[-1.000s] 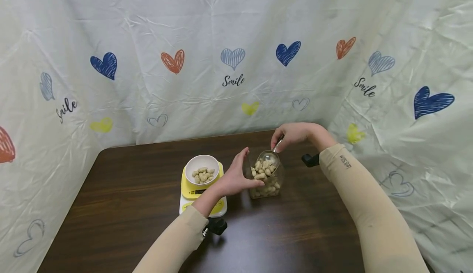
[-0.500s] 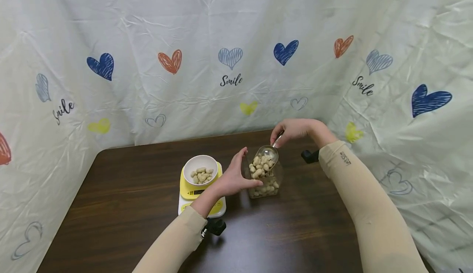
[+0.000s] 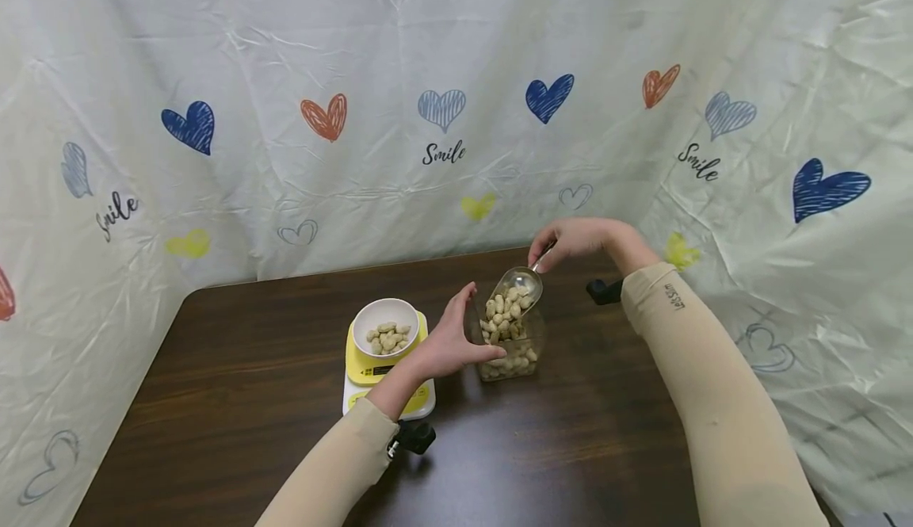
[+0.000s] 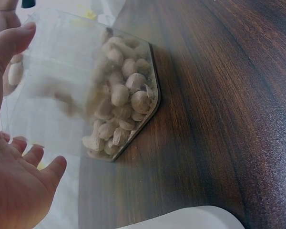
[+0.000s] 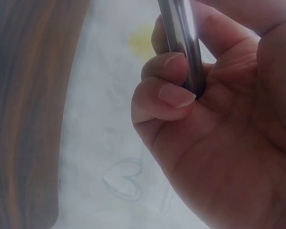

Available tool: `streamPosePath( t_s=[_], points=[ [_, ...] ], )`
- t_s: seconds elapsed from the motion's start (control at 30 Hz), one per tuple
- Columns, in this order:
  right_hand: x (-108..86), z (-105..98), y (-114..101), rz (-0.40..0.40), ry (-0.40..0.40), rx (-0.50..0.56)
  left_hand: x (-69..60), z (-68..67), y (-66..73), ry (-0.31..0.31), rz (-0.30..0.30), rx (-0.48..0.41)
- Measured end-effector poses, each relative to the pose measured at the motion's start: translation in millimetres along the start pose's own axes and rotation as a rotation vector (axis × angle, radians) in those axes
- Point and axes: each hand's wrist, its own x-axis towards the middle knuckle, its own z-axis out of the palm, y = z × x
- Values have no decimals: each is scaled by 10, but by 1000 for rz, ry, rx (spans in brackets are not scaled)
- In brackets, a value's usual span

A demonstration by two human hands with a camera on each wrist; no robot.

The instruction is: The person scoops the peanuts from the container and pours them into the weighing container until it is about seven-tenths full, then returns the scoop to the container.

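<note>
My left hand (image 3: pixel 451 343) spans the left side of a clear plastic container (image 3: pixel 538 343), thumb at its front and fingers behind. Peanuts (image 4: pixel 119 95) lie in the bottom of the container. With curled fingers my right hand (image 3: pixel 571 242) grips the handle of a metal scoop (image 3: pixel 531 280). The scoop tilts down to the left over the container's mouth, heaped with peanuts (image 3: pixel 505 310). In the right wrist view the shiny handle (image 5: pixel 183 43) lies between fingers and palm; the scoop's bowl is out of that view.
Left of the container stands a yellow and white kitchen scale (image 3: pixel 359 370), partly hidden by the left forearm. On it sits a white bowl (image 3: pixel 367 318) holding several peanuts (image 3: pixel 388 339). The dark wooden table (image 3: pixel 235 384) ends at a hanging, heart-printed sheet (image 3: pixel 371 210).
My right hand has risen slightly, lifting the scoop with its peanuts up out of the container. The left hand stays on the container.
</note>
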Motion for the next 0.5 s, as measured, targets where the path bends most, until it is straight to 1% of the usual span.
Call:
streamPosePath(
  t_s=[0.23, 0.33, 0.4, 0.5],
  points=[
    [-30, -11, 126, -16, -6, 43, 4, 1, -17, -5, 4, -6],
    [-49, 2, 154, -35, -10, 62, -3, -2, -5, -9, 5, -9],
    [-56, 11, 173, -53, -4, 67, -9, -7, 6, -11, 4, -11],
    [-64, 30, 199, -60, 18, 69, -18, -11, 18, -15, -2, -6]
  ],
)
